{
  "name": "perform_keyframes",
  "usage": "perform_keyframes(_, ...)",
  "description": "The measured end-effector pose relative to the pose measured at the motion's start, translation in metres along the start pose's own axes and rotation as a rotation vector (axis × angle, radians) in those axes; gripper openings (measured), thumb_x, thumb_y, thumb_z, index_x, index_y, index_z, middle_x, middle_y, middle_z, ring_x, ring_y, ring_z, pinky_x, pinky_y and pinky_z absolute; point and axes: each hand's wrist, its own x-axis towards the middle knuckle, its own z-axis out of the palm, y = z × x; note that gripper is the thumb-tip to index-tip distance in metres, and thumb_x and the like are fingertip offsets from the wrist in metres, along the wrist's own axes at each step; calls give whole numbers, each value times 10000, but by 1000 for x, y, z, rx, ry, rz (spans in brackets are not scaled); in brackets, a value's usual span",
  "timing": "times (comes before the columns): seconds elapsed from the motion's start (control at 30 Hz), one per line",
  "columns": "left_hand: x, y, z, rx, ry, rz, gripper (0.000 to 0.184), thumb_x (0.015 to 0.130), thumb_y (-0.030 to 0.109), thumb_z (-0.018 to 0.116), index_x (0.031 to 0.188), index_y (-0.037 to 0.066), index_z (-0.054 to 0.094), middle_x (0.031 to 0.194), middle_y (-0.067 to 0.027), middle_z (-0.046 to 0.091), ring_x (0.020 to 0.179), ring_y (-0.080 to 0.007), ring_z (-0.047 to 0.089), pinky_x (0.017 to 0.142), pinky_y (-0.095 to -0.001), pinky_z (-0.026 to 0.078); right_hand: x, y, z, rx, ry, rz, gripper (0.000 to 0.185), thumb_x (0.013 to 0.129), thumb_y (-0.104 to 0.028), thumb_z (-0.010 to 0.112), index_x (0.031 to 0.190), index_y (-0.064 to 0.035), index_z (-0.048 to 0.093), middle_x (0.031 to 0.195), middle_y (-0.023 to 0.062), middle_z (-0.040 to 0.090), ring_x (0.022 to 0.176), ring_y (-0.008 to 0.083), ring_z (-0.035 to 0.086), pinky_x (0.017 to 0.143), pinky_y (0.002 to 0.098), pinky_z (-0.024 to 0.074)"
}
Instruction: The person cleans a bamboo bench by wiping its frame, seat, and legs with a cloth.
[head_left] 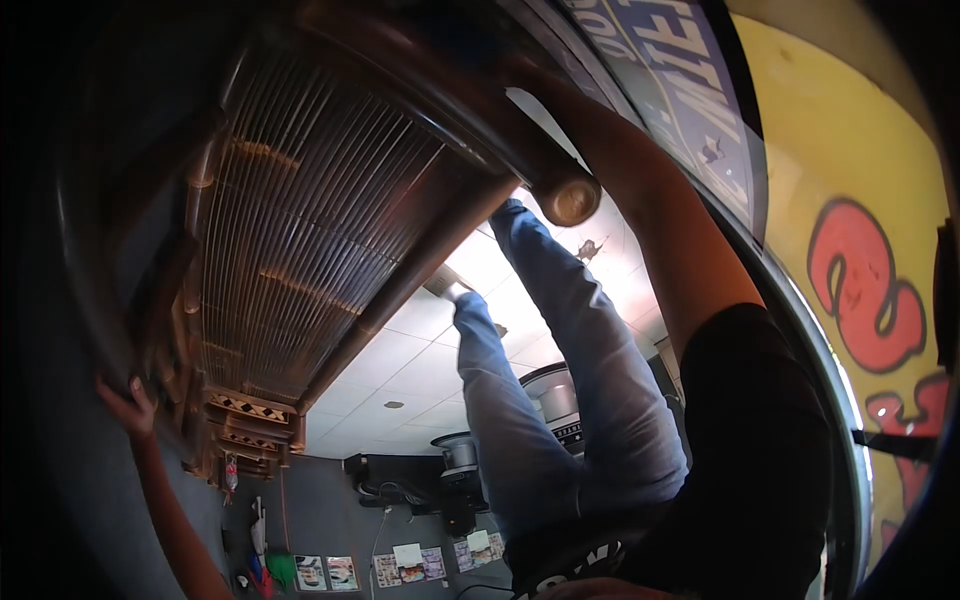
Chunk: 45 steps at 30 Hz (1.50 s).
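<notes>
A dark brown bamboo bench (300, 220) with a slatted surface fills the left and upper middle of the head view, tilted close to me. My left hand (130, 405) is at its far left edge, thumb and fingers around a dark pole. At the top, my right hand (515, 75) lies over the thick pole (440, 105) near its round cut end. Deep shadow blurs the right fingers, though the hand is closed over the pole. My legs in blue jeans stand beside the bench.
Pale floor tiles (390, 365) lie around my feet. Dark equipment (400, 480) and round metal-sided objects (555, 395) stand behind me. Printed sheets (410, 565) hang on the grey wall. A sign with lettering (690, 70) and a yellow panel with red letters (850, 200) are on the right.
</notes>
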Motion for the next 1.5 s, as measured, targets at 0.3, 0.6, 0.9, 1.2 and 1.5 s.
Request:
perform_keyframes(0.3,-13,0,-12,26,11,1,832,1015,547,552,1443,-141,360,1380,-315,485,1263,-417,529,1064,-471,414,69,-32,-3,-50,128,-60,392,999,-310,562,1269,-48,669,1288,205,650,1133,323,640,952,441,507)
perform_keyframes(0.6,-17,1,-3,83,-20,-13,802,998,514,600,1415,-136,384,1294,-321,529,1157,-456,573,992,-493,454,5,-64,-29,-62,360,-154,414,985,-308,580,1292,-38,651,1335,235,618,1151,353,639,948,450,510)
perform_keyframes(0.9,36,58,4,-36,-69,-90,782,951,493,675,1452,-43,405,1276,-330,593,1132,-502,623,916,-512,520,-281,-131,-121,-13,351,89,357,956,-373,628,989,-32,728,838,249,704,842,431,700,759,492,520)
perform_keyframes(1.2,76,174,-66,142,-279,-483,764,955,580,609,1435,21,405,1270,-295,627,1092,-437,664,884,-514,549,-600,-237,-103,-172,1051,75,208,974,-181,612,1119,-68,711,906,187,712,892,389,695,796,483,505)
perform_keyframes(1.5,-73,453,-111,-688,-478,-25,302,988,311,645,1155,61,666,1048,-165,728,1018,-331,696,870,-434,542,-1013,-37,205,-226,-60,1072,382,891,-366,681,1105,-54,738,1168,182,726,1099,338,706,900,461,572)
